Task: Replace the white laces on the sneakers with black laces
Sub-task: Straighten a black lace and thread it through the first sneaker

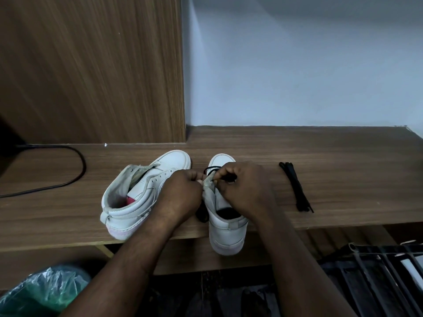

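over the upright sneaker [225, 227], at its eyelets, the right hand [245, 186] pinches a black lace [229, 178], seemingly to thread it; the left hand [183, 191] pinches the tongue [208, 183], likely to steady it; the lace loops over the toe just beyond the fingers; a second sneaker [142, 191] leans unlaced to the left; a spare black lace [296, 186] lies bundled to the right on the wooden desk [343, 161].

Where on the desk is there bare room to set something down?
Bare wood lies between the cable and the left sneaker, behind the right sneaker up to the wall, and right of the spare lace. Crowded: the middle, where the left hand and right hand thread a black lace.
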{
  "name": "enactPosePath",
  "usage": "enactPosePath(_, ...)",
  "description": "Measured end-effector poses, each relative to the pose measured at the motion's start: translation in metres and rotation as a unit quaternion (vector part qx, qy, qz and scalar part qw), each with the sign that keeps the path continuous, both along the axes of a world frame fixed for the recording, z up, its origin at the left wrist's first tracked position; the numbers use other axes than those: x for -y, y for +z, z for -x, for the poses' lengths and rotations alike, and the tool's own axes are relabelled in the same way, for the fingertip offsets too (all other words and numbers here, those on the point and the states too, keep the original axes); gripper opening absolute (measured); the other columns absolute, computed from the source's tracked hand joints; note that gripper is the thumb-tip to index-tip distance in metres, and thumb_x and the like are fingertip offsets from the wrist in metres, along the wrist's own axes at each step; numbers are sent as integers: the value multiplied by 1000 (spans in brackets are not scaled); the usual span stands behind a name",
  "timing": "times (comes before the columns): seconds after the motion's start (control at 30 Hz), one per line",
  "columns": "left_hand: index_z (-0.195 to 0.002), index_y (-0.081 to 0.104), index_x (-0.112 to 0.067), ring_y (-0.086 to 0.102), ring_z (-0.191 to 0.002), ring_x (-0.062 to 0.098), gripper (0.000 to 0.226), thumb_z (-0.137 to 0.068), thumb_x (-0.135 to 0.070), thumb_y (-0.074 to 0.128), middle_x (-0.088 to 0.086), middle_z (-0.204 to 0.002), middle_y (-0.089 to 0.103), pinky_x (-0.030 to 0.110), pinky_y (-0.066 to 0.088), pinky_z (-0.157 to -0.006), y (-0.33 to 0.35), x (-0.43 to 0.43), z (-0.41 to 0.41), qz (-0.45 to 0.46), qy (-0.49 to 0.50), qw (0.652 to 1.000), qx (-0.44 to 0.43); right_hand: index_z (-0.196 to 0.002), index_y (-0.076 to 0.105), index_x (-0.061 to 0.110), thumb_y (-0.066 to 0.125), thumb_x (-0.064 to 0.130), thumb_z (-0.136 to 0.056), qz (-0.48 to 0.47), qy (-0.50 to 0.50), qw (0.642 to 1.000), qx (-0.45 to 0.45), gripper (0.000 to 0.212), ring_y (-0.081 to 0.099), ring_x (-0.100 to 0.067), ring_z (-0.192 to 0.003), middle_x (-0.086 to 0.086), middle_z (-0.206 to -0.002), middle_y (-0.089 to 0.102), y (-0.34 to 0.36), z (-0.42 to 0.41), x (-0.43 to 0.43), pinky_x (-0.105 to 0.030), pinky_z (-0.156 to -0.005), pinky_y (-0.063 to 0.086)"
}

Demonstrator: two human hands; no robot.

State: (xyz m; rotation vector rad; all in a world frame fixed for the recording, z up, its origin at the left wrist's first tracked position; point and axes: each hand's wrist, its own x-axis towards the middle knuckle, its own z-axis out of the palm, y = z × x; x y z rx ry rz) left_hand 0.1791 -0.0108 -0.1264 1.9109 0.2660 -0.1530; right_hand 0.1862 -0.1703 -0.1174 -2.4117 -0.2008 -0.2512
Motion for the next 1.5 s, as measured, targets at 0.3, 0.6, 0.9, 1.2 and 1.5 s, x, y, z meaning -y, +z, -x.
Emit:
enactPosePath(0.3, -84, 78, -19, 73, -93, 30, 29, -96, -6, 55, 4, -83, 78, 51, 57, -94, -4, -2, -2, -16, 20, 1000, 0, -90, 59, 32, 57, 11, -92, -65, -24, 997, -22, 21, 62, 6, -71, 23, -81, 74, -6, -5, -1, -23, -62, 40)
enactPosePath(0.6, -83, 79, -18, 73, -92, 37, 28, -72, -34, 60, 8, -80, 77, 59, 56, -94, 4, 3, 2, 38, 29, 999, -10, -83, 74, 31, 75, 21, -85, -49, 1, 999, 0, 11, 66, 5, -77, 20, -75, 71, -6, -3, 6, -13, -66, 46)
enactPosePath(0.9, -77, 75, -13, 71, -83, 41, 33, -71, -40, 58, 14, -72, 74, 60, 57, -86, 9, 6, 7, 31, 16, 999, 11, -83, 78, 35, 77, 23, -82, -3, 13, 1000, 5, 13, 68, 3, -83, 22, -84, 75, -3, -2, 6, -33, -79, 58)
enactPosePath(1.2, -70, 72, -9, 69, -60, 34, 39, -86, -44, 69, 17, -71, 73, 51, 60, -68, 10, 4, 14, 109, 36, 993, 14, -80, 78, 33, 80, 14, -82, -25, 18, 999, 14, 19, 67, 7, -76, 23, -75, 72, -6, -3, 4, -10, -68, 48)
enactPosePath(1.5, -90, 74, -4, 59, -50, 22, 14, -97, -5, 62, 13, -65, 69, 27, 48, -48, 0, 11, 9, 163, 76, 983, -43, -83, 75, 30, 77, 12, -84, -18, 4, 1000, 8, 19, 65, 5, -75, 19, -72, 69, -3, 0, 3, -8, -64, 44)
